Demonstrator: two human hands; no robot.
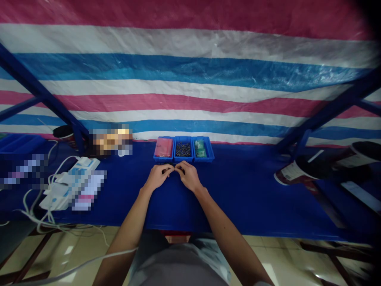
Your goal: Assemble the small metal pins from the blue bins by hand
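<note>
While a red-, white- and blue-striped plastic sheet hangs beyond the grip, a flat dark-blue tabletop extends beneath it. Left of the grip lies a long white plastic power strip; just beyond, a row of three open blue plastic bins; well to the right, a tapered white-and-maroon cup. Left hand and right hand meet, fingertips pinched together; what they hold, if anything, cannot be told. Ahead, left to right: flat pink packets, thin dark metal pieces, green packets.
</note>
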